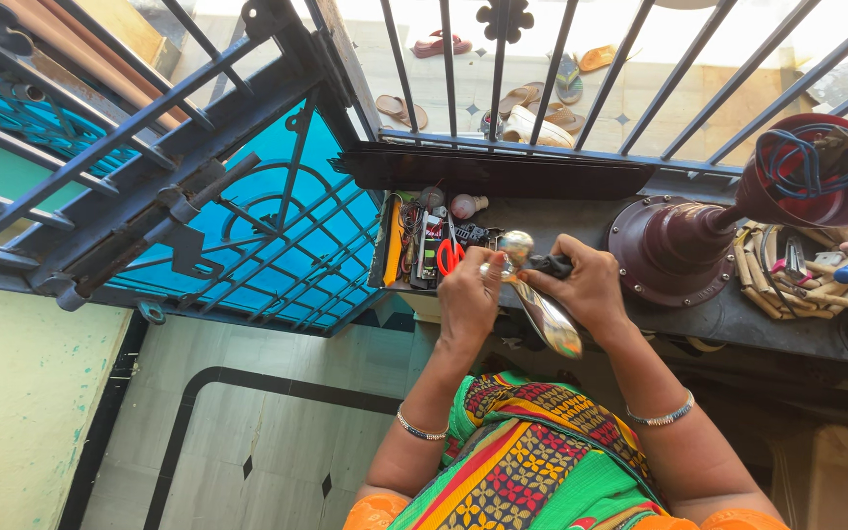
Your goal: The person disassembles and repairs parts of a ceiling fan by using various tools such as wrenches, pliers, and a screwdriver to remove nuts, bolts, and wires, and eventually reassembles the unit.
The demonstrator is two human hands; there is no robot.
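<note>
Hands raised together over the near edge of the dark table (738,319), just in front of the railing (581,59). Left hand (470,299) curled shut around the upper end of a shiny chrome metal part (552,319), fingers pinched near its rounded, ball-like top at the level of the table edge. Right hand (591,285) closed on a small black piece (552,264) at the same top end, palm lying against the long polished body. Chrome part held tilted, rounded end up and toward the table, tapered end pointing down and to the right, toward the lap. Exact joint between black piece and chrome part hidden by fingers; cannot tell whether attached. Silver bangles on both wrists; bright green and orange patterned cloth below. Open tool tray (424,245) on table just beyond left hand: red-handled scissors (450,255), yellow-handled tool (394,240), assorted small items too small to identify. Maroon fan base (669,250) with stem on table to the right of right hand, near but not touching; maroon housing with coiled blue wire (817,167) at stem's far end. Pile of pale sticks and small tools (802,280) further right. Blue patterned grille (277,226) to the left; sandals (542,108) on floor beyond railing.
</note>
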